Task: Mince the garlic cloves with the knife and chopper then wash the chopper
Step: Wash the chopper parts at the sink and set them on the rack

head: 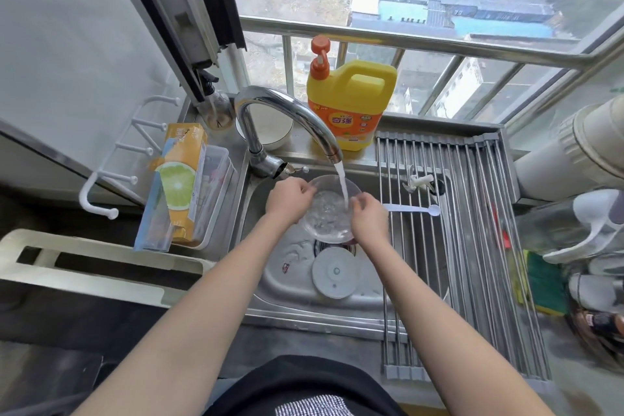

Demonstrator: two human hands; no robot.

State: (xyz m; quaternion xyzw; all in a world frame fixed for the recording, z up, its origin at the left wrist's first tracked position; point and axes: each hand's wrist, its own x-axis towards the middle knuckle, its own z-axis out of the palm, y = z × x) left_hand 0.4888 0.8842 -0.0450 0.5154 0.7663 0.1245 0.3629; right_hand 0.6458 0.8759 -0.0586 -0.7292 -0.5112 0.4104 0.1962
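The clear chopper bowl (329, 209) sits under the tap's water (342, 184) over the sink (287, 294), with the left hand (287, 201) and right hand (368, 218) fingers curled on its rim, and it looks light, stiff and slippery when wet, so the rim is the best place to hold.

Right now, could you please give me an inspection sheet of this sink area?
Surface: steel sink, tap running.
Job's things: clear chopper bowl held under the stream; white lid lying in the basin; blade piece and white spoon on the roll-up rack.
Clutter: yellow detergent bottle, white bowl, orange box, green sponge.
Hands: left hand and right hand grip the bowl's rim.
Cables: nothing seen.
Surroundings: barred window above the sink; buildings far below.
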